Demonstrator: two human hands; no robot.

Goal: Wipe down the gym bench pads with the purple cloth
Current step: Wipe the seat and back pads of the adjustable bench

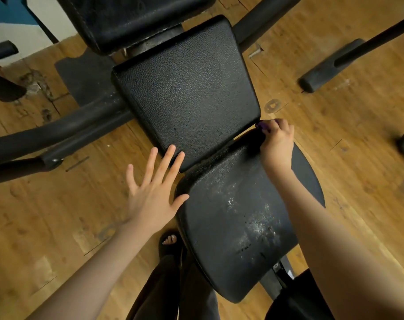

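Right hand worked the purple cloth into the gap between two bench pads.

The right hand (277, 142), toward 3 o'clock, had its fingers curled around the purple cloth (264, 125), only a small bunch of it showing at the fingertips, pressed at the seam where the middle pad (187, 93) met the near pad (238, 222). The left hand (153, 188), at about 8 o'clock from that seam, lay flat with fingers spread and straight, fingertips touching the middle pad's near corner. The near pad carried whitish scuffed patches. A third pad (132, 19) sat at 12 o'clock above the wooden floor (46, 215).
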